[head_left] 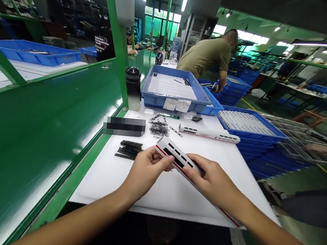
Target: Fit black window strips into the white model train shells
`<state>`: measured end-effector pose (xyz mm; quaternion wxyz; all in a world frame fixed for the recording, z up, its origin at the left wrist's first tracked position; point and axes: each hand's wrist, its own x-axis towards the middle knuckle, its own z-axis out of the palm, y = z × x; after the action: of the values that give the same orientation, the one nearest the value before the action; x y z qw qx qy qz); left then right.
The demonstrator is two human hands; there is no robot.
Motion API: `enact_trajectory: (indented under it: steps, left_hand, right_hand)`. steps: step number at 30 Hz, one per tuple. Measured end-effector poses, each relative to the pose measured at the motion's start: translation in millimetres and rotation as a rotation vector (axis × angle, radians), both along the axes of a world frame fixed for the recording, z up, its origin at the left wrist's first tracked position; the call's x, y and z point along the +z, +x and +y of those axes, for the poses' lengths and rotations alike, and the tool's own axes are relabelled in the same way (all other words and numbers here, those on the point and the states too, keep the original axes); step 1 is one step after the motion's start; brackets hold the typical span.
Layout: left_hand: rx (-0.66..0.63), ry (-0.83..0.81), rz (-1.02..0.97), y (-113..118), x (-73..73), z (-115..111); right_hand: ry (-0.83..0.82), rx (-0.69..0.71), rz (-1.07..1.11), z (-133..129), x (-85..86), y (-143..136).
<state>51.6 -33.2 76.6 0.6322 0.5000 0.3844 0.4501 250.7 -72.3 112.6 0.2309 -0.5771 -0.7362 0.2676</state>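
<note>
Between my hands, above the white tabletop (112, 186), is a long white plastic housing (181, 150) with black slots and a red stripe. It is tilted, its far end up to the left. My left hand (151, 167) grips that end, thumb on the black strip along the slots. My right hand (212, 178) is wrapped round the middle of the housing. A pile of black flat strips (129, 149) lies left of my left hand. Beyond the housing are a heap of thin black frames (158, 128) and a second white housing (209, 134) lying flat.
A blue tray (177, 99) with white parts stands at the back, beside a dark bottle (133, 83). Stacked blue crates (251, 134) with white housings adjoin the right edge. A green rail (92, 152) borders the left. A co-worker (205, 55) bends over crates behind.
</note>
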Motion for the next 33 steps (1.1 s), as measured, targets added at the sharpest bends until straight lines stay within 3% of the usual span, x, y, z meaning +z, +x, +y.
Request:
enact_trajectory:
  steps: [8, 16, 19, 24, 29, 33]
  left_hand:
    - [-0.076, -0.047, -0.226, 0.8, 12.9, -16.0]
    - [-0.22, -0.06, -0.243, -4.0, 21.3, -19.4]
    - [-0.253, -0.074, -0.215, -3.8, 23.9, -17.9]
    - [-0.309, -0.093, -0.182, -5.5, 19.6, -14.6]
    - [-0.298, -0.156, -0.225, -7.5, 12.7, -13.1]
    - [-0.301, -0.153, -0.211, -5.3, 11.8, -12.9]
  right_hand:
    - [0.077, -0.037, -0.021, -23.8, 5.8, -13.1]
    - [-0.012, 0.048, 0.055, -35.5, 9.1, -10.5]
    - [-0.019, 0.017, 0.1, -38.0, 7.3, -11.4]
    - [-0.009, -0.026, 0.155, -39.5, 1.8, -15.5]
    - [-0.089, 0.053, 0.251, -38.6, -1.4, -16.2]
    - [-0.108, 0.029, 0.297, -37.4, -4.4, -15.7]
